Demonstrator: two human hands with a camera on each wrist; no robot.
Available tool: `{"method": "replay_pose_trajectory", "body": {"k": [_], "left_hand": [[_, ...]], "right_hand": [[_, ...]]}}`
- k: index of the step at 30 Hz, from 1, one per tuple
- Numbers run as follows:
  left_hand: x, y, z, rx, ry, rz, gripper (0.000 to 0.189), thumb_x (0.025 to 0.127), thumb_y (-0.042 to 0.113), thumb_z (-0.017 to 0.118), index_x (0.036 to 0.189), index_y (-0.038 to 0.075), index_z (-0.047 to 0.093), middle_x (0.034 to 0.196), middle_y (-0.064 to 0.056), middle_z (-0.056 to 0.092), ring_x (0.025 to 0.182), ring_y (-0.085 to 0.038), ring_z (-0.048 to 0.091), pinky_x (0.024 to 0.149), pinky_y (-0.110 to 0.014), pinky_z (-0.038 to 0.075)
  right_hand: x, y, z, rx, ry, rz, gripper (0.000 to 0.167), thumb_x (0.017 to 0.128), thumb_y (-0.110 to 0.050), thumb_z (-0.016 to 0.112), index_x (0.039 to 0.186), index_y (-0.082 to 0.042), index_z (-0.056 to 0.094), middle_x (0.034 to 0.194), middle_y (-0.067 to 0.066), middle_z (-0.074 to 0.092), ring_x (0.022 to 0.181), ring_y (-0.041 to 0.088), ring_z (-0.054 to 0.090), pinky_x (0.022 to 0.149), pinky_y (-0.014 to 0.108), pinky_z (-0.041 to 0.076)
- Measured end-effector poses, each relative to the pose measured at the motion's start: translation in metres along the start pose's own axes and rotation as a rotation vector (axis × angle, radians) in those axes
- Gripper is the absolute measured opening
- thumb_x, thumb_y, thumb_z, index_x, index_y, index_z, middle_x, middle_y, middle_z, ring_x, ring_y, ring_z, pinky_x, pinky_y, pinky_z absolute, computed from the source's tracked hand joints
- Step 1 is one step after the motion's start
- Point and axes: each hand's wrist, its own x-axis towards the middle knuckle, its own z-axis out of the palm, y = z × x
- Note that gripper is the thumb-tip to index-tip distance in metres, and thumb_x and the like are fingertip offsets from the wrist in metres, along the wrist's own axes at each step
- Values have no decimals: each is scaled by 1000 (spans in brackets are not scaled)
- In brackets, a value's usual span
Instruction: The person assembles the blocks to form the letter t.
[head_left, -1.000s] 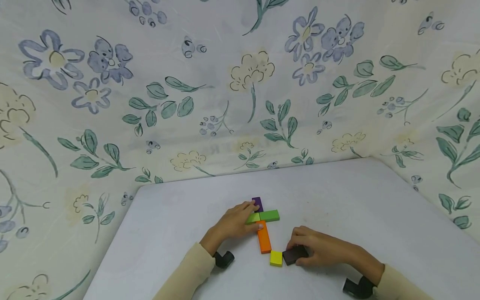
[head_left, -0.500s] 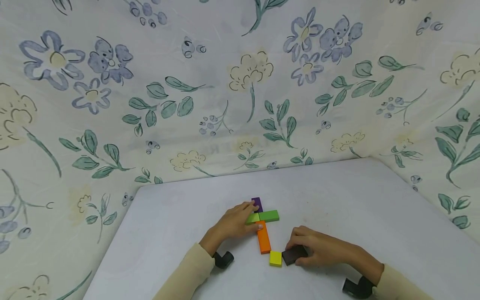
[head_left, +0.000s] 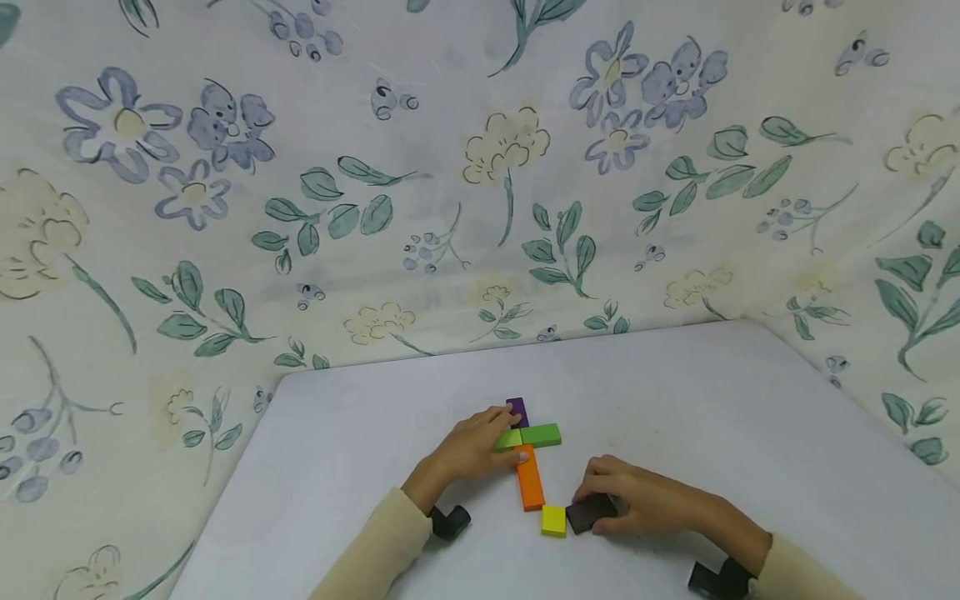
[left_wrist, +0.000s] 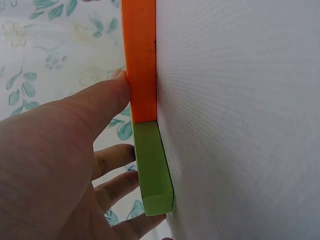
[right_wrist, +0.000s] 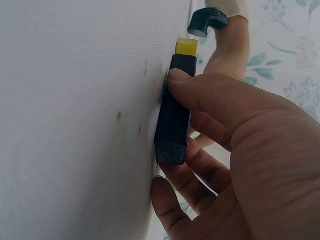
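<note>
My left hand [head_left: 467, 446] rests across several blocks with its fingers extended. Its thumb touches the top of the orange block [head_left: 529, 479], and other fingers lie over the light green block [head_left: 509, 439] and the purple block [head_left: 518, 411]. A longer green block [head_left: 542, 434] lies end to end with the light green one. In the right wrist view, my right hand [right_wrist: 235, 130] holds a dark block [right_wrist: 175, 110] between thumb and fingers, flat on the table. The dark block's end meets a yellow block [head_left: 553, 521], which sits by the orange block's near end.
The blocks lie on a white table [head_left: 360, 417]. A flowered cloth [head_left: 420, 250] hangs behind it and along the sides. Black wrist cameras sit at the left wrist [head_left: 452, 522] and the right wrist [head_left: 720, 578].
The head view has shifted slightly, so everything appears a little lower and to the right. Both hands and the blocks keep their places relative to each other.
</note>
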Motion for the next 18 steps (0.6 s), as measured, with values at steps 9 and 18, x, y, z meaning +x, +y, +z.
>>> {"method": "replay_pose_trajectory", "body": {"k": [9,18], "left_hand": [[1,0,-2,15,-15,-11,69,94,54,60,152,20,43,163,-4,32,149,-30,33,120,-57,29],[1,-1,-5,32,-17,-7,66,96,52,60,151,20,45,163,-3,32,148,-29,35,119,-55,33]], "right_hand": [[1,1,2,10,7,-8,28,91,-38,73,118,-31,67,113,-14,56,101,0,49,94,25,55],[5,1,0,19,7,-2,40,89,-51,70,121,-27,67,114,-13,58,101,0,50,96,27,54]]}}
